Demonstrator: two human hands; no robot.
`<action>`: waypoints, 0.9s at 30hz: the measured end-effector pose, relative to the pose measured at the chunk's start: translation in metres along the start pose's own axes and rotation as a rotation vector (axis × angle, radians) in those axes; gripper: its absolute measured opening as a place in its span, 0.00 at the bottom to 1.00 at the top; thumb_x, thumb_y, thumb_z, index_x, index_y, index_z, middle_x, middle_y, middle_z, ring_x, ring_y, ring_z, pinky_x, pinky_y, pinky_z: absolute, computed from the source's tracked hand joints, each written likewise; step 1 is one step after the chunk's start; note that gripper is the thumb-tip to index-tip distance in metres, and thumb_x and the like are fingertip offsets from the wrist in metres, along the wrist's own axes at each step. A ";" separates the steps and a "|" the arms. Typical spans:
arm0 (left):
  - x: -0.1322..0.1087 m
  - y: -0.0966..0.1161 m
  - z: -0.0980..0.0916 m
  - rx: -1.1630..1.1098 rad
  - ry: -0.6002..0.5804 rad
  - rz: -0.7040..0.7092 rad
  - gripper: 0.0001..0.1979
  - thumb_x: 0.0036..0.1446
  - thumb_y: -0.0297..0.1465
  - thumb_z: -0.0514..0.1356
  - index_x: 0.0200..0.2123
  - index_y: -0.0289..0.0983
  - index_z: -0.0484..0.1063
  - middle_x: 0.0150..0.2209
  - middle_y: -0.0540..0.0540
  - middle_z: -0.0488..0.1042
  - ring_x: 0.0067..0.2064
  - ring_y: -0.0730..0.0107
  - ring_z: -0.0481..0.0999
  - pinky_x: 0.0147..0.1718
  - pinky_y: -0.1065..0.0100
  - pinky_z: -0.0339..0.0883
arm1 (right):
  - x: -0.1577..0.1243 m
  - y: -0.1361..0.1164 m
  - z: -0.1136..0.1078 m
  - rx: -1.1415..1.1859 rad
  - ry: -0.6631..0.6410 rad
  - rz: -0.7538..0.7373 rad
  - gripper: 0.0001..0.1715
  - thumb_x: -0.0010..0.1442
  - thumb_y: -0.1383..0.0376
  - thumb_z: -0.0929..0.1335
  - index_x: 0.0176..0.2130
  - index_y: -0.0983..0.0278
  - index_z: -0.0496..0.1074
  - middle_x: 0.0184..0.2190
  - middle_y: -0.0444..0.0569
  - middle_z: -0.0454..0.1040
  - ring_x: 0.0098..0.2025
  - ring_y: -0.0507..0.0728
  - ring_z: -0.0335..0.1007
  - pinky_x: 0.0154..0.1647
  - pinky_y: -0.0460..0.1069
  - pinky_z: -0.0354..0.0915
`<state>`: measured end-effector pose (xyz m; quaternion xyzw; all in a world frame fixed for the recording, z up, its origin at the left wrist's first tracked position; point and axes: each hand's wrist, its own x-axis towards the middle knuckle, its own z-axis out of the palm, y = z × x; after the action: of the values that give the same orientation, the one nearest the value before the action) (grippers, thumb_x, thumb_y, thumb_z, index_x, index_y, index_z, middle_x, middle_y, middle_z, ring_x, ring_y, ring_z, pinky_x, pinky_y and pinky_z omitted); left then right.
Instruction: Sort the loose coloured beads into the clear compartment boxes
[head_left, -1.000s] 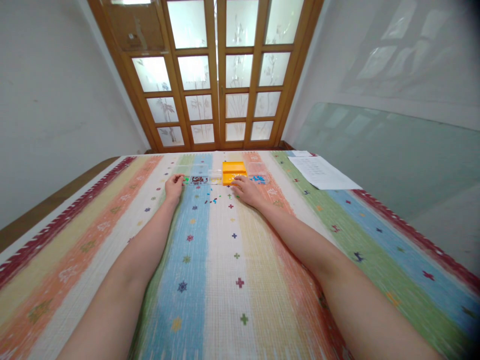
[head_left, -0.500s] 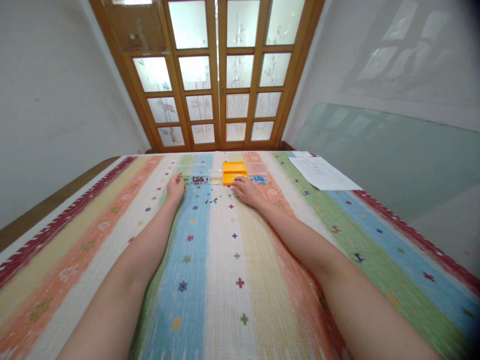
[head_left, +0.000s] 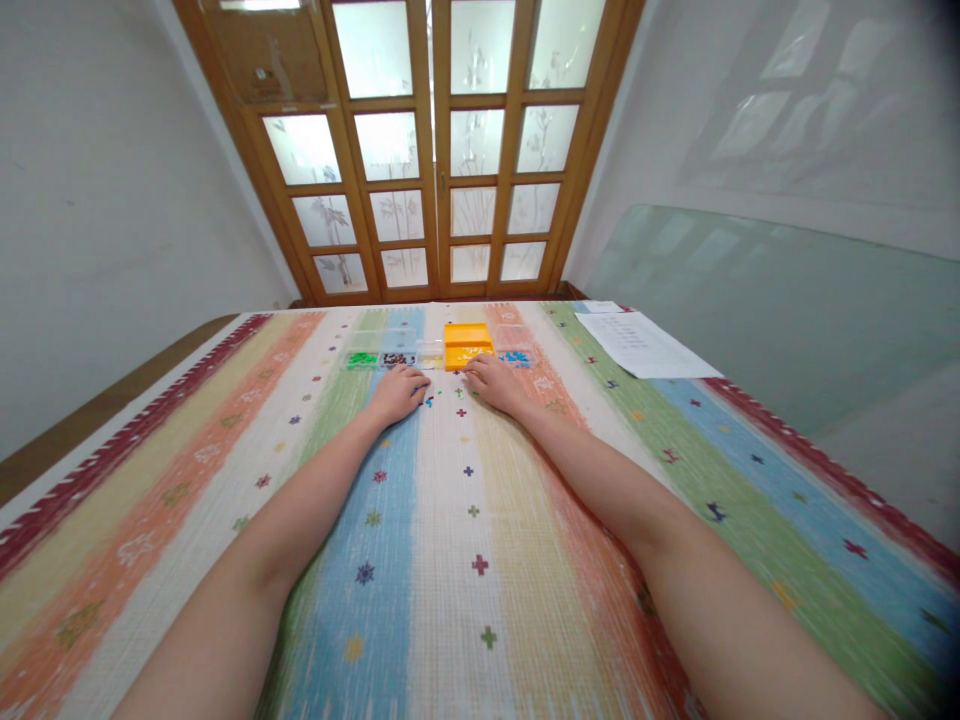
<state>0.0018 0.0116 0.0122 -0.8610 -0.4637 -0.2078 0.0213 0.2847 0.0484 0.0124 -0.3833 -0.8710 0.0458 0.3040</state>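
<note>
Both my arms stretch far out over a striped cloth [head_left: 450, 520]. My left hand [head_left: 397, 393] lies on the cloth beside several small loose coloured beads [head_left: 429, 401], its fingers curled down toward them; what they pinch, if anything, is too small to see. My right hand [head_left: 493, 382] rests just in front of an orange tray [head_left: 466, 343], fingers bent with the tips near its front edge. A row of clear compartments holds green beads [head_left: 362, 358], dark beads [head_left: 395, 358] and blue beads [head_left: 516, 356].
A white printed sheet [head_left: 637, 343] lies at the far right of the cloth. Beyond the far edge stand wooden doors with frosted panes [head_left: 439, 150]. A glass sheet [head_left: 787, 300] leans on the right wall.
My left hand has moved right, from the green bead compartment to the loose beads near the middle. The green beads now show. My right hand has stayed put.
</note>
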 end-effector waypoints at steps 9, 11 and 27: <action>0.001 0.000 0.004 -0.034 -0.010 0.031 0.18 0.69 0.31 0.53 0.52 0.41 0.82 0.54 0.42 0.81 0.57 0.57 0.74 0.62 0.53 0.64 | 0.002 0.008 -0.006 0.005 -0.046 0.093 0.17 0.71 0.65 0.63 0.42 0.62 0.82 0.42 0.51 0.83 0.42 0.59 0.75 0.45 0.51 0.65; 0.001 -0.001 0.004 -0.035 -0.008 0.030 0.18 0.69 0.30 0.53 0.52 0.41 0.82 0.54 0.43 0.82 0.56 0.57 0.75 0.62 0.54 0.64 | 0.004 0.014 -0.009 0.025 -0.084 0.113 0.17 0.70 0.65 0.63 0.41 0.62 0.82 0.41 0.50 0.83 0.40 0.59 0.75 0.43 0.50 0.65; 0.003 -0.001 -0.001 -0.091 -0.016 0.010 0.17 0.68 0.30 0.53 0.45 0.41 0.84 0.49 0.43 0.83 0.52 0.56 0.76 0.59 0.54 0.66 | 0.003 0.041 -0.040 0.231 -0.576 0.115 0.09 0.58 0.60 0.71 0.36 0.62 0.79 0.33 0.46 0.81 0.33 0.55 0.73 0.33 0.47 0.63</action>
<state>0.0019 0.0147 0.0137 -0.8650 -0.4497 -0.2217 -0.0203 0.3323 0.0734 0.0337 -0.3663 -0.8871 0.2683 0.0830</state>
